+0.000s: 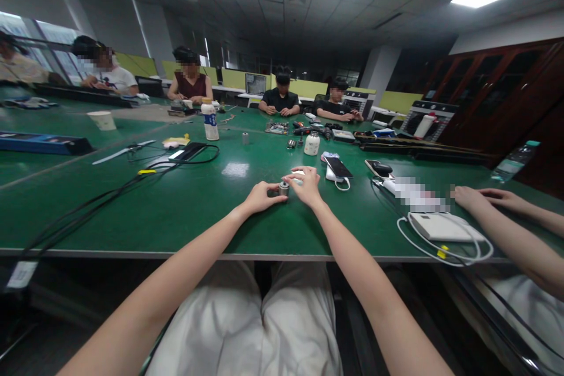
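Observation:
A small silver metal cylinder (284, 188) stands on the green table (189, 200) between my two hands. My left hand (259, 196) rests on the table to its left, thumb and fingers curled and pinched against the cylinder's side. My right hand (305, 184) comes over from the right, fingers bent, with its fingertips on the cylinder's top and far side. A small pale object lies half hidden behind my right hand.
A phone (337, 167) on a white charger lies just beyond my right hand. A neighbour's forearms (497, 211) and a white power bank with cable (443, 228) are at right. Black cables (110, 194), a white bottle (210, 123), a paper cup (103, 120) and several seated people lie farther off.

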`<control>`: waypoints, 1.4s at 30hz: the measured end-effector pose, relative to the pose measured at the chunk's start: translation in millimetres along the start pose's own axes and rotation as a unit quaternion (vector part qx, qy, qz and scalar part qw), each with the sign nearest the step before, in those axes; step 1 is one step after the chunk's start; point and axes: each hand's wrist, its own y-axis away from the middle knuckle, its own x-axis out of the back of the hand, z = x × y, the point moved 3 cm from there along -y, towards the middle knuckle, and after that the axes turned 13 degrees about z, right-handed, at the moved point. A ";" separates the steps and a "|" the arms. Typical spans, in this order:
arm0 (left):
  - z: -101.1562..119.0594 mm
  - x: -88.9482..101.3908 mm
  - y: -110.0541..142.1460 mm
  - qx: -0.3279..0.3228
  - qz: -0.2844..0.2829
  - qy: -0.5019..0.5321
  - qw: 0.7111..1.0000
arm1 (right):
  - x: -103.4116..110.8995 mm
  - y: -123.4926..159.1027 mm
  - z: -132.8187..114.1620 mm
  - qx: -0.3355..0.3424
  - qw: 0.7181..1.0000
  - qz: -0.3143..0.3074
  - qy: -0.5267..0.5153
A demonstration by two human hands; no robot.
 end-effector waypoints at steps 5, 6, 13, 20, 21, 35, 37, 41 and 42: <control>0.3 0.5 0.9 0.005 0.005 0.003 1.000 | 3.1 2.3 -3.3 0.027 0.999 -0.020 0.004; 0.5 0.5 0.9 0.006 0.001 0.002 1.000 | 3.5 2.4 -3.8 0.031 0.999 -0.023 0.005; 2.3 1.8 -0.3 0.008 -0.005 0.004 1.000 | 7.1 -0.7 -5.2 -0.038 0.998 0.037 0.018; 1.8 1.5 0.0 0.001 -0.006 0.004 1.000 | 10.2 -0.7 -4.1 -0.050 0.999 0.015 0.012; 1.5 1.3 0.0 -0.001 -0.006 0.004 1.000 | 9.2 0.4 -4.9 -0.041 0.999 0.003 0.013; 1.6 1.4 -0.2 0.003 -0.002 0.001 1.000 | 11.1 -3.4 38.0 -0.159 0.980 -0.010 0.123; 1.4 1.2 -0.3 0.001 -0.004 0.001 1.000 | 9.5 -0.1 44.9 -0.189 0.967 -0.053 0.161; 0.9 0.4 -0.8 0.001 -0.004 -0.002 1.000 | 7.6 2.9 48.8 -0.201 0.958 -0.066 0.193; 0.7 0.1 -0.8 0.001 -0.005 0.000 1.000 | 7.4 3.0 48.7 -0.196 0.959 -0.060 0.196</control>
